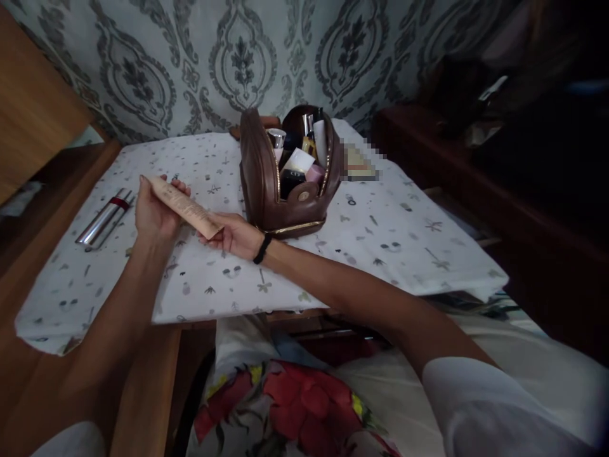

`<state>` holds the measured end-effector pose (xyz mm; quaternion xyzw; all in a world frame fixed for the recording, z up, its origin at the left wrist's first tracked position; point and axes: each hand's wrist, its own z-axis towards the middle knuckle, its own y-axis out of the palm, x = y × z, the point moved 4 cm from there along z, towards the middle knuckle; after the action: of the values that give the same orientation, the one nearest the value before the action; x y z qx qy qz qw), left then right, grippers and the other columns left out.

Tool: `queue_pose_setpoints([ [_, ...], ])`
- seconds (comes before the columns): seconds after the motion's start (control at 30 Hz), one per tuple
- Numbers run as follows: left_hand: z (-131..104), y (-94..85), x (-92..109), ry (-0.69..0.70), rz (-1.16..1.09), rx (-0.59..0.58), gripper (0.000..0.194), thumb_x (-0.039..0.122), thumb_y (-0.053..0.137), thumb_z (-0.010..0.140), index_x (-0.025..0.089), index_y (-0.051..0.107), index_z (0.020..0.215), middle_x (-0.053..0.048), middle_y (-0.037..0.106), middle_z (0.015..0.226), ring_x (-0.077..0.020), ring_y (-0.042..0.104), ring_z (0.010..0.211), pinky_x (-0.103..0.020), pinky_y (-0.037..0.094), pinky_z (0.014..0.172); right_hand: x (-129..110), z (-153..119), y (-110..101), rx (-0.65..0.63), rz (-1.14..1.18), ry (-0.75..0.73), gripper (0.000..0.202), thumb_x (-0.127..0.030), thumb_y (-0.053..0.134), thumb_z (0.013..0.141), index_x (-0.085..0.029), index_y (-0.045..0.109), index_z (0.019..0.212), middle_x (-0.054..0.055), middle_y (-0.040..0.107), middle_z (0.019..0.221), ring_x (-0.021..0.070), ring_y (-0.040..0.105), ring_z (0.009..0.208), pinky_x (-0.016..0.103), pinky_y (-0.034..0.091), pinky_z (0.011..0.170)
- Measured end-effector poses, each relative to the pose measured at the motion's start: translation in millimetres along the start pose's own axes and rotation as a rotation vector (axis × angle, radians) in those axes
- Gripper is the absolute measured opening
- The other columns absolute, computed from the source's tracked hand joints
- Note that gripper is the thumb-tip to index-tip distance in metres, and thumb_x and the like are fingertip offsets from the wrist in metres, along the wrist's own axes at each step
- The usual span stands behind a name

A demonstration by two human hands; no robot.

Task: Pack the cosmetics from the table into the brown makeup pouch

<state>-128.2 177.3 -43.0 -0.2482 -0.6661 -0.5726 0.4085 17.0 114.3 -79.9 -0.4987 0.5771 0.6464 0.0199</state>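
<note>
A beige squeeze tube [183, 206] with printed lettering lies slantwise between my two hands, above the left part of the table. My left hand [155, 212] is closed around its upper left end. At the lower right end, the fingers of my right hand [233, 235] pinch the tube's flat edge. Just beyond my right hand stands a brown cosmetic bag [261, 178], unzipped and full of bottles and small boxes. A silver cylindrical bottle [104, 219] with a dark red band lies on the cloth, left of my left hand.
A white patterned cloth [380, 235] covers the table. Right of the bag lies a flat, blurred-out item [359, 164]. Wooden furniture [42, 114] borders the left side, and patterned wallpaper [242, 57] rises behind. Dark furniture [409, 127] stands at the right.
</note>
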Motion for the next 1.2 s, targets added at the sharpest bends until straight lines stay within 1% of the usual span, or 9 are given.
queue_pose_setpoints([
  [0.17,-12.2,6.4,2.1,-0.072,-0.042,-0.024,0.044,0.045,0.027,0.101,0.016,0.059,0.094,-0.003,0.068,0.074,-0.0156,0.067,0.068,-0.034,0.056,0.075,-0.2,-1.2,0.0,0.036,0.034,-0.05,0.004,-0.018,0.058,0.091,-0.014,0.057,0.091,0.002,0.067,0.066,0.0089,0.062,0.054,0.015,0.045,0.048],
  [0.3,-13.2,7.1,3.1,-0.092,-0.079,-0.081,0.039,0.039,0.029,0.101,0.015,0.06,0.098,-0.005,0.069,0.079,-0.0161,0.068,0.07,-0.034,0.056,0.076,-0.8,-0.4,1.5,-0.035,-0.002,-0.099,0.033,-0.023,0.08,0.072,-0.015,0.056,0.094,-0.001,0.066,0.067,0.0071,0.06,0.054,0.013,0.041,0.045],
  [0.43,-11.3,5.0,3.1,-0.119,-0.1,-0.1,0.038,0.04,0.033,0.1,0.014,0.061,0.103,-0.007,0.07,0.086,-0.0174,0.069,0.076,-0.035,0.055,0.079,-0.8,-1.5,1.9,-0.076,-0.03,-0.116,0.049,-0.025,0.087,0.061,-0.015,0.055,0.096,-0.002,0.066,0.073,0.0067,0.06,0.058,0.013,0.041,0.046],
  [0.53,-13.1,5.5,-0.4,-0.157,-0.09,-0.138,0.034,0.041,0.042,0.098,0.013,0.061,0.104,-0.009,0.07,0.089,-0.0184,0.07,0.077,-0.034,0.056,0.078,0.0,-3.8,2.8,-0.078,-0.047,-0.117,0.055,-0.026,0.086,0.061,-0.017,0.053,0.104,-0.002,0.065,0.078,0.0073,0.061,0.062,0.014,0.042,0.049],
  [0.7,-19.5,12.0,-8.4,-0.167,-0.053,-0.277,0.027,0.036,0.059,0.089,0.013,0.061,0.104,-0.009,0.071,0.093,-0.0208,0.07,0.083,-0.036,0.057,0.08,1.3,-3.7,1.9,-0.063,-0.036,-0.124,0.06,-0.024,0.084,0.063,-0.022,0.051,0.113,-0.001,0.064,0.088,0.0115,0.065,0.074,0.017,0.044,0.054],
  [0.87,-27.0,17.1,-8.0,-0.153,0.062,-0.357,0.035,0.036,0.069,0.081,0.014,0.06,0.106,-0.009,0.072,0.092,-0.0222,0.07,0.082,-0.035,0.056,0.078,1.4,-2.0,1.0,-0.065,-0.002,-0.154,0.057,-0.022,0.084,0.062,-0.022,0.053,0.11,-0.001,0.063,0.09,0.0119,0.066,0.075,0.018,0.045,0.056],
  [1.07,-39.2,21.0,-1.1,-0.145,0.138,-0.436,0.049,0.042,0.071,0.079,0.017,0.059,0.12,-0.011,0.071,0.103,-0.0247,0.067,0.095,-0.036,0.055,0.081,1.9,-2.0,0.3,-0.029,0.085,-0.097,0.056,-0.03,0.084,0.058,-0.021,0.05,0.101,-0.004,0.063,0.083,0.0113,0.065,0.061,0.019,0.041,0.05],
  [1.13,-42.3,22.7,1.5,-0.124,0.185,-0.472,0.051,0.041,0.072,0.078,0.017,0.059,0.122,-0.012,0.07,0.106,-0.0253,0.066,0.095,-0.033,0.056,0.074,1.4,-2.1,0.6,-0.037,0.101,-0.085,0.059,-0.031,0.085,0.057,-0.021,0.049,0.103,-0.003,0.064,0.082,0.0105,0.064,0.059,0.019,0.038,0.048],
  [1.2,-44.5,24.0,3.1,-0.123,0.245,-0.491,0.055,0.042,0.075,0.075,0.018,0.06,0.122,-0.013,0.069,0.107,-0.0255,0.067,0.087,-0.029,0.054,0.059,1.1,-2.2,0.8,-0.043,0.102,-0.086,0.062,-0.031,0.085,0.056,-0.02,0.047,0.105,-0.003,0.064,0.08,0.0091,0.062,0.057,0.018,0.036,0.048],
])
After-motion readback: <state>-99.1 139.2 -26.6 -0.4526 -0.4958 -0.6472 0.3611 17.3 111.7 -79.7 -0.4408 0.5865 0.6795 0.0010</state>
